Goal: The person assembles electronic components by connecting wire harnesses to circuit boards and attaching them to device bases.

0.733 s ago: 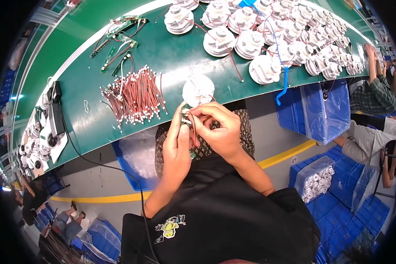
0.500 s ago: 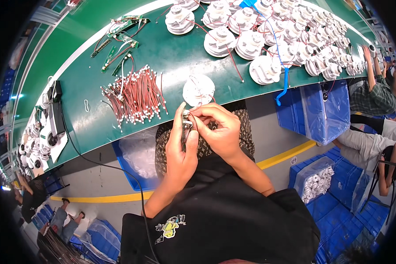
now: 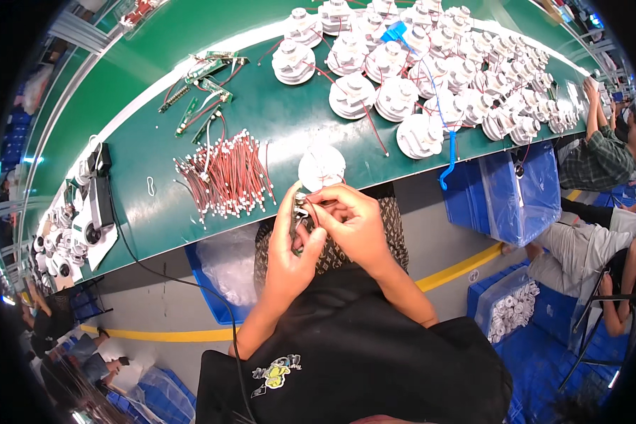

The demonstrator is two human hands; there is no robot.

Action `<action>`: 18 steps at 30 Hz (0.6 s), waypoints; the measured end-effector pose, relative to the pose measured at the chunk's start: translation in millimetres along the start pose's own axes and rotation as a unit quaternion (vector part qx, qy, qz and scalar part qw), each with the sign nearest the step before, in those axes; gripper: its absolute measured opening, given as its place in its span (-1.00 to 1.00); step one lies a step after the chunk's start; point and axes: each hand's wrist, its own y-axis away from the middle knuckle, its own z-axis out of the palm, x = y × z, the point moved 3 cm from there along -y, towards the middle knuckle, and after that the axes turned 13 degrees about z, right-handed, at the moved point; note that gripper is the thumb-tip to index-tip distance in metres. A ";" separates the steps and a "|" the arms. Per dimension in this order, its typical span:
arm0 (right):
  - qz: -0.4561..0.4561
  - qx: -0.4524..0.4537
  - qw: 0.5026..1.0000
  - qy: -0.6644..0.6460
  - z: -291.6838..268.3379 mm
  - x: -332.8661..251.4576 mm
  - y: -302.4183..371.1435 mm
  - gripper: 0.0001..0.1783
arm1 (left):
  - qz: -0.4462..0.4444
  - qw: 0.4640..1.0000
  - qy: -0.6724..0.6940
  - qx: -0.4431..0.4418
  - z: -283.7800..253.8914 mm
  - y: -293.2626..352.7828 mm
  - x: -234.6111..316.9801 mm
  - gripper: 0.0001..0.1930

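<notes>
My left hand [image 3: 290, 256] is closed around a small circuit board [image 3: 300, 210] with white connectors, held just off the table's near edge. My right hand [image 3: 359, 220] pinches at the board's upper end, with a thin red wire by its fingertips. The exact spot it grips is partly hidden by the fingers. Right beyond my hands, on the table, sits a white round housing [image 3: 322, 168] with wires leading from it toward me. A pile of short red and black wire leads [image 3: 227, 177] with white plugs lies to the left of it.
Green circuit boards [image 3: 203, 85] with wires lie at the back left of the green table [image 3: 141, 212]. Many white round units [image 3: 396, 99] crowd its right side. A blue coiled cord [image 3: 451, 159] hangs over the edge. A black cable [image 3: 169, 267] runs past my left arm. Co-workers sit at the right.
The view has shifted a little, so the table's things appear lower. Both hands stay together at the circuit board, and the left fingers have changed position slightly on it.
</notes>
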 end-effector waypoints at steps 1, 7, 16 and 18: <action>0.019 -0.024 1.000 -0.003 -6.2 -7.8 -1.3 -0.80 | 0.008 1.000 -0.002 0.000 -2.8 -2.4 0.1 -0.23; -0.154 0.123 0.953 0.231 -26.4 -13.9 -14.4 -0.49 | 0.205 0.903 -0.371 -0.070 -4.7 -22.6 15.6 0.06; -0.037 -0.043 0.986 -0.158 -38.7 21.2 -16.3 -0.12 | 0.156 0.930 -0.294 -0.156 -9.5 -92.3 28.0 -0.03; -0.058 -0.046 0.981 -0.178 -44.9 25.0 -20.8 -0.21 | 0.097 0.958 -0.158 -0.220 -14.2 -108.3 44.5 -0.01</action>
